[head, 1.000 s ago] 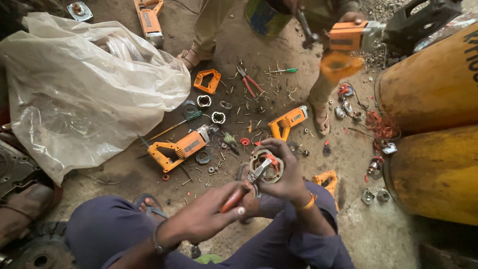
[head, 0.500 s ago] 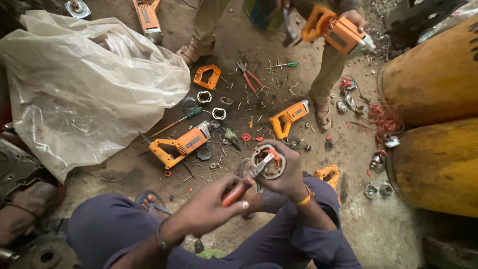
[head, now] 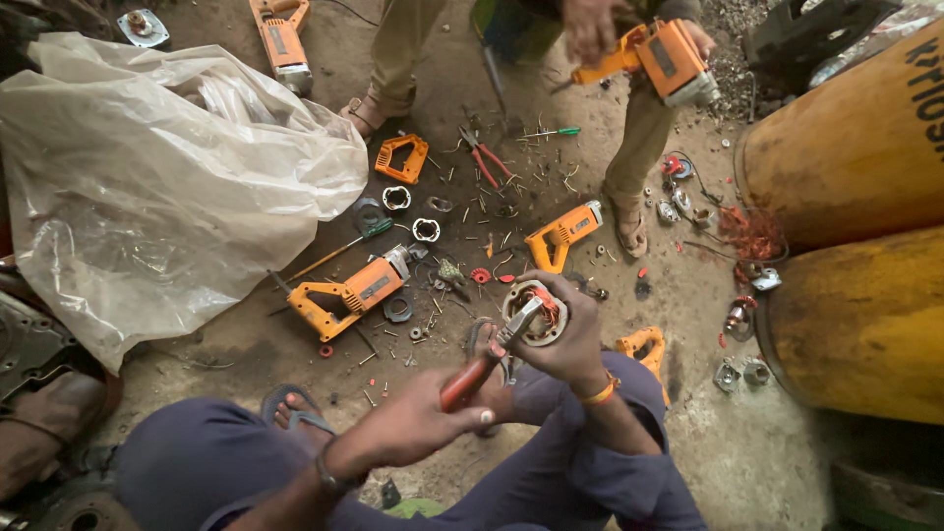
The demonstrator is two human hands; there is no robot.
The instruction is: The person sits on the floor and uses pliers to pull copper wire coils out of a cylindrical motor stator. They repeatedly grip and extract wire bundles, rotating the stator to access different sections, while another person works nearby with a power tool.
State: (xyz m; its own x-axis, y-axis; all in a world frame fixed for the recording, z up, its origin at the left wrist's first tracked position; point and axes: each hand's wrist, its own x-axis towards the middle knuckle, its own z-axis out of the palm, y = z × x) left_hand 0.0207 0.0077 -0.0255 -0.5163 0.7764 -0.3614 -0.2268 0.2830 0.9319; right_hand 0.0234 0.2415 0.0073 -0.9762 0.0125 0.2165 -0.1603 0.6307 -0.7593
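Head view: our right hand (head: 575,339) grips the round motor stator (head: 534,315) above the dirt floor (head: 708,442); our left-hand fingers (head: 433,418) clasp red-handled pliers (head: 482,364) biting its rim. We judge a slipping jaw could nick the windings.

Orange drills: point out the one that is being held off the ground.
The drill at the top, gripped by a standing person's hand. The drill beside the plastic sheet, another at the top left and the drill half in the middle all lie on the dirt.
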